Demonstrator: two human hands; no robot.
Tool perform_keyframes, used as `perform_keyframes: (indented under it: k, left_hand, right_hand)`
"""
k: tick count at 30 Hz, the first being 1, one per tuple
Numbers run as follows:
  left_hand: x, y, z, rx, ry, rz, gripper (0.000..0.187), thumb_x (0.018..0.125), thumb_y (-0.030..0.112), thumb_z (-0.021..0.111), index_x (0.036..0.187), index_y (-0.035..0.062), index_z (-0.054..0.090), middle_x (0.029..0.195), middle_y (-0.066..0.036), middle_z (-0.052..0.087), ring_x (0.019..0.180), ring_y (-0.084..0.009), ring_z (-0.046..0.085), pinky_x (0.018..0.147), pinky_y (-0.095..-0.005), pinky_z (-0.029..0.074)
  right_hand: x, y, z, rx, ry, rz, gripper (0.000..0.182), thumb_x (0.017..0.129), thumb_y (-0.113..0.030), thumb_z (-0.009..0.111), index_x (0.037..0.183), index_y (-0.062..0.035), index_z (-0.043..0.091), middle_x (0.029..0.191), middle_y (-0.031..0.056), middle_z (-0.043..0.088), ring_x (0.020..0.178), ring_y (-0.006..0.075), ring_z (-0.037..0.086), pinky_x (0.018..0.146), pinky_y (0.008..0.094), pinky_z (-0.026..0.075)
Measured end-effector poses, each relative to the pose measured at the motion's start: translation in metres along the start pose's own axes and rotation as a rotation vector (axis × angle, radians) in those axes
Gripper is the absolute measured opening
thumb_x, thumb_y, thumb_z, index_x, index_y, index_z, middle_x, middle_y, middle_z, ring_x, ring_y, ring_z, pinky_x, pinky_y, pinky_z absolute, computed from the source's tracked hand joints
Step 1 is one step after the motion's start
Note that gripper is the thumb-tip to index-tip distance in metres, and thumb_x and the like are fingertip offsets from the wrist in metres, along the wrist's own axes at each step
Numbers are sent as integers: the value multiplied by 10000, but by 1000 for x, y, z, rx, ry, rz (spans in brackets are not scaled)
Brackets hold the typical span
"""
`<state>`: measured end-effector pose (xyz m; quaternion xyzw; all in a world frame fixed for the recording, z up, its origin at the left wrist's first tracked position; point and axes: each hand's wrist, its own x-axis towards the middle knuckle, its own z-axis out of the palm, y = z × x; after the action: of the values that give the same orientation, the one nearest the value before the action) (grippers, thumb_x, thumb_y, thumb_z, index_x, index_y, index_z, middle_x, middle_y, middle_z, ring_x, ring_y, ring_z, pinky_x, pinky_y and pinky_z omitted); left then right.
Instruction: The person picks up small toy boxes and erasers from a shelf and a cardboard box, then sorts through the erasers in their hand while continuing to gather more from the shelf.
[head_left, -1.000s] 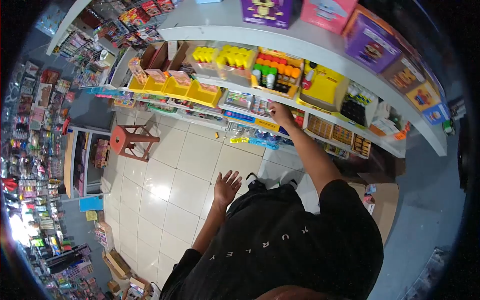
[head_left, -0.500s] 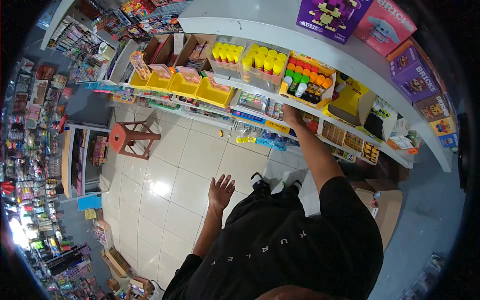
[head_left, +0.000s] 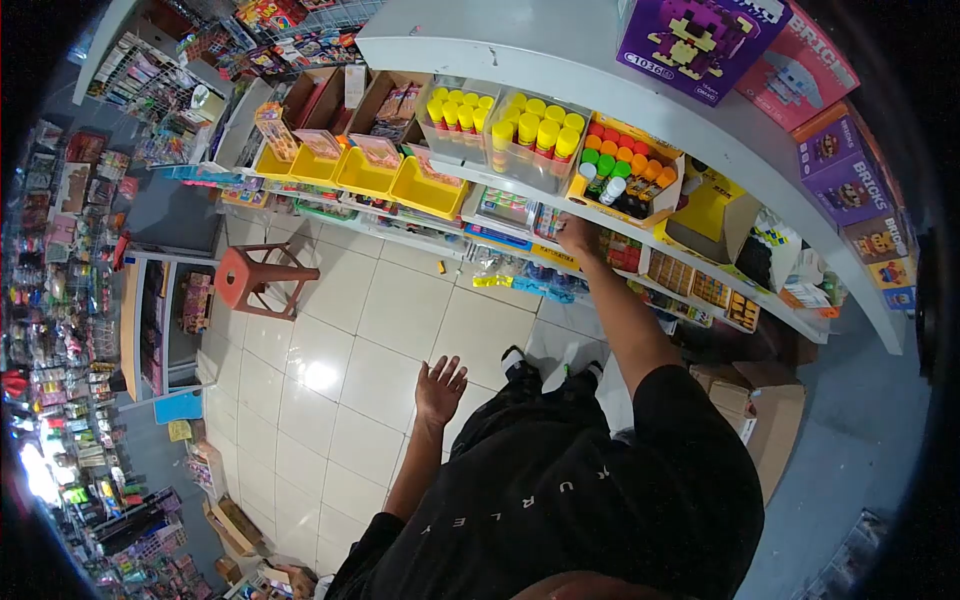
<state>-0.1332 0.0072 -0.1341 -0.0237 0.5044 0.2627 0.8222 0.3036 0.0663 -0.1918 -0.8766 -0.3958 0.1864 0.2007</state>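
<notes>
My right hand [head_left: 578, 238] is at the lower shelf, its fingers curled at the edge of a row of small colourful packs [head_left: 548, 220]. Whatever lies between those fingers is too small and hidden to make out. Just above it on the upper shelf is a box of bottles with green, orange, red and white caps [head_left: 628, 165]. Clear bins of yellow-capped tubes [head_left: 540, 130] stand to its left. Over the tiled floor, my left hand [head_left: 440, 390] hangs with spread fingers, palm up and holding nothing.
Yellow trays [head_left: 425, 190] line the shelf front on the left. A reddish plastic stool [head_left: 262, 278] stands on the floor. Brick-set boxes [head_left: 700, 45] sit on the top shelf. A cardboard carton [head_left: 770, 425] is at my right side.
My right hand has shifted slightly left along the lower shelf, its fingers now more curled. My left hand has barely moved. The view has turned a little.
</notes>
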Motion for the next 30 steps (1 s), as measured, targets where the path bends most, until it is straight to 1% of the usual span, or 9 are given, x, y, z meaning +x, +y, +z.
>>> perform_keyframes:
  k: [4,10,12,15,18,22,24,26,30]
  left_hand:
    - [1,-3,1,4,-3,-11,576,996,492,369,1399,80,369,1334,-133,512,1171,-332,507,1020,-443,382]
    - [11,-7,15,72,-54,-35,554,989,483,402,1380,90,390,1337,-117,513,1177,-324,505,1015,-435,387]
    - [22,-12,24,123,-85,-48,529,985,470,423,1357,93,411,1332,-111,519,1178,-321,506,1009,-430,392]
    - [37,-24,48,169,-121,-98,465,979,435,453,1301,100,448,1319,-108,533,1175,-319,511,991,-422,406]
    - [50,-43,81,258,-179,-181,511,1002,402,375,1404,86,372,1430,-95,446,1279,-306,428,1063,-429,339]
    - [63,-82,120,421,-322,-263,520,987,400,413,1413,104,374,1437,-98,440,1281,-318,417,1051,-434,348]
    - [67,-106,138,512,-385,-268,491,992,406,416,1393,123,404,1407,-89,482,1202,-298,494,977,-412,412]
    - [58,-133,164,589,-390,-305,518,986,413,425,1416,127,384,1406,-76,480,1197,-294,496,977,-412,414]
    - [44,-201,199,752,-436,-372,533,982,416,422,1433,140,354,1409,-49,471,1187,-288,500,972,-410,414]
  right_hand:
    - [4,10,10,127,95,25,319,701,-51,705,1014,-49,642,1045,148,669,1019,285,635,873,375,502]
    - [-43,-6,-23,349,-8,6,279,702,8,671,974,-27,617,967,136,656,935,254,640,794,355,511]
    - [-74,17,-7,242,234,-440,252,734,-37,655,984,-29,627,930,160,638,859,299,654,787,403,529]
    - [-164,24,-27,424,-81,-291,195,745,-39,647,938,-15,631,910,172,628,777,272,665,707,365,544]
    - [-245,50,-55,481,-311,-171,196,742,-49,649,934,-13,645,906,143,638,806,270,657,741,364,532]
    - [-338,95,-89,274,-308,-56,209,748,-131,681,928,-28,657,905,152,640,843,303,647,752,401,520]
    - [-376,112,-113,251,-289,30,206,756,-143,677,926,-28,659,908,155,639,864,316,635,761,417,508]
    - [-400,145,-117,286,-272,125,236,760,-160,627,955,-27,641,949,167,625,928,335,603,840,444,486]
    - [-433,186,-155,359,29,224,192,787,-160,630,932,-36,650,927,155,633,906,331,614,831,445,491]
